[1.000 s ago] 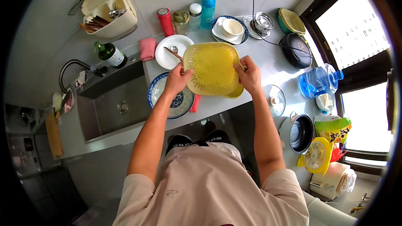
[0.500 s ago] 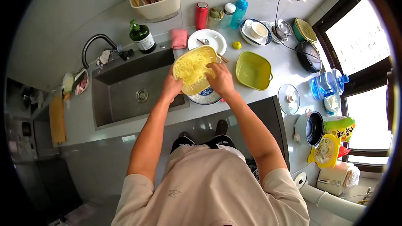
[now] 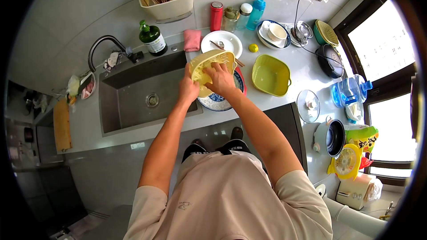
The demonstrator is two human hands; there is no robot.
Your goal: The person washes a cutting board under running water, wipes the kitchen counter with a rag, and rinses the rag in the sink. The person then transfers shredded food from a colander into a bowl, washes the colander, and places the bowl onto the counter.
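My left hand (image 3: 188, 89) grips the left rim of a pale yellow draining basket (image 3: 230, 60), which is tilted. Pale yellow shreds, like shredded potato (image 3: 200, 75), lie in the basket. My right hand (image 3: 220, 79) is inside it, fingers curled into the shreds and fingertips partly hidden. Under the basket is a blue-and-white patterned plate (image 3: 217, 102), its far part covered. A white plate (image 3: 221, 43) with a spoon on it stands just behind.
To the left is the sink (image 3: 133, 102) with its black faucet (image 3: 109, 42). A green basin (image 3: 271, 75) and a small yellow lemon-like fruit (image 3: 253, 48) are to the right. Farther right stand a glass lid (image 3: 308, 106), a pot (image 3: 331, 137) and a yellow fan (image 3: 347, 161).
The basket has tipped more steeply, and more of the patterned plate shows. My right hand has moved left and deeper into the shreds, away from the basket's right rim.
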